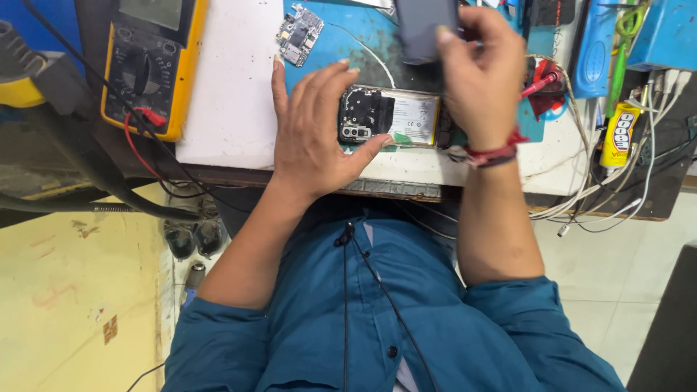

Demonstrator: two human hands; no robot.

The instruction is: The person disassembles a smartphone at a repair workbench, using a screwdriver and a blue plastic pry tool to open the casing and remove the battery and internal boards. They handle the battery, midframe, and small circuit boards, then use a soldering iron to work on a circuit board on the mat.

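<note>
Left hand (312,138) steadies opened phone (392,116); right hand (483,72) grips cover (425,29).

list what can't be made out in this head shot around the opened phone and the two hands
- Opened phone, head view: its right end is hidden behind the right hand.
- Dark flat piece in the right hand's grip: cut off by the top edge.
- Multimeter: display cropped by the top edge.
- Loose circuit board: parts too small.

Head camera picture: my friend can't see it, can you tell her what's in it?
A person's left hand steadies an opened phone lying on a blue mat, while the right hand holds a dark flat piece above it. A yellow meter and a small circuit board lie to the left, and the person wears a blue shirt.
</note>
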